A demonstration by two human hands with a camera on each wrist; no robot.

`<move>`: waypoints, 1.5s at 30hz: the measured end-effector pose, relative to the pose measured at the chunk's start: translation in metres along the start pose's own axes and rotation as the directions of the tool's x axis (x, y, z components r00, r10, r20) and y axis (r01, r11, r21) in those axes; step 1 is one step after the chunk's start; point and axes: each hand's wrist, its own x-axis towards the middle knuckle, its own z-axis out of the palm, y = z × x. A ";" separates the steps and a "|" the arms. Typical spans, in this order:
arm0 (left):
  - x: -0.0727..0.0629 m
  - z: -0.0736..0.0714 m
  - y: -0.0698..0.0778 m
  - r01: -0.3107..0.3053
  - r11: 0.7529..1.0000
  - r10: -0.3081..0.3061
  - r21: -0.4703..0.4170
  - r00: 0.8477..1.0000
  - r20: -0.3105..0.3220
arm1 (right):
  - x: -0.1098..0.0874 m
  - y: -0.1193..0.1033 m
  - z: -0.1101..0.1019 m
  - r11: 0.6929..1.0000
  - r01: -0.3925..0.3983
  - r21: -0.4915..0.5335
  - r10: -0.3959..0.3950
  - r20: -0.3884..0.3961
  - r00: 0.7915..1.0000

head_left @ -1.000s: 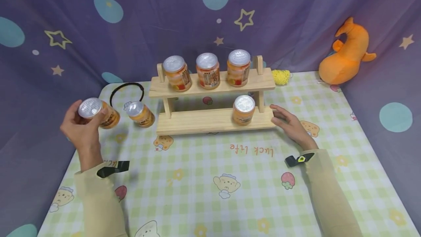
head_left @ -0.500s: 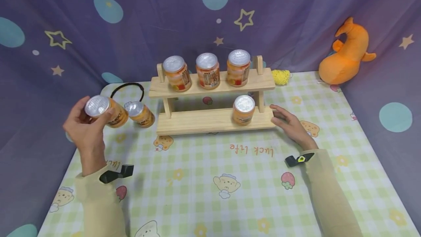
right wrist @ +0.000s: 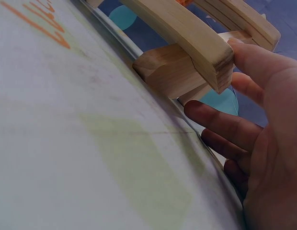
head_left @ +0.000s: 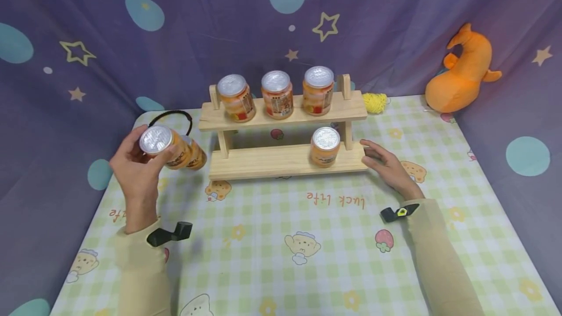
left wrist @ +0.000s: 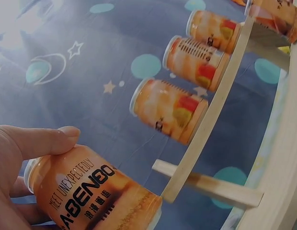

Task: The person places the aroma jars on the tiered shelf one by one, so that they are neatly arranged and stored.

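My left hand [head_left: 136,172] grips an orange can [head_left: 155,139] with a silver lid, thumb on one side and fingers on the other. The can is tilted, and black lettering shows on its label in the left wrist view. Partly hidden behind it is a second can [head_left: 199,157]. A two-tier wooden rack [head_left: 263,161] stands to the right of both. My right hand [head_left: 388,169] is at the rack's right end, its thumb against the end of the lower board [right wrist: 206,57] and its fingers loosely bent.
Three like cans [head_left: 277,96] line the rack's upper board, and another can [head_left: 325,148] stands toward the right of the lower one. Behind lie a dark cord loop [head_left: 190,120], yellow yarn [head_left: 375,103] and an orange plush toy [head_left: 461,79]. A curtain [head_left: 395,28] encloses the checked table.
My left hand has carried the can to the right, so that it now overlaps the second can in the head view. My right hand has stayed at the rack.
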 end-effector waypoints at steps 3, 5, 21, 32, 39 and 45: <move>-0.003 0.005 0.001 -0.001 0.999 0.000 0.047 1.000 0.022 | 0.000 0.000 0.000 1.000 0.002 0.000 -0.002 0.002 1.000; -0.006 0.010 0.002 -0.002 0.997 -0.001 0.079 0.999 0.036 | 0.000 0.001 0.000 1.000 0.005 -0.003 -0.005 0.002 1.000; -0.021 0.039 0.002 0.058 0.997 -0.064 0.043 0.982 0.175 | 0.000 0.000 -0.001 1.000 -0.003 -0.014 0.003 -0.001 1.000; -0.033 0.060 -0.001 0.093 0.988 -0.123 0.121 0.954 0.274 | 0.001 0.001 0.000 1.000 0.010 -0.003 -0.010 0.002 1.000; -0.040 0.073 -0.006 0.086 0.982 -0.140 0.165 0.926 0.351 | 0.001 0.001 0.000 1.000 0.009 0.002 -0.009 -0.001 1.000; -0.046 0.086 -0.014 0.053 0.984 -0.120 0.169 0.899 0.421 | 0.001 0.002 0.000 1.000 0.012 0.006 -0.012 -0.001 1.000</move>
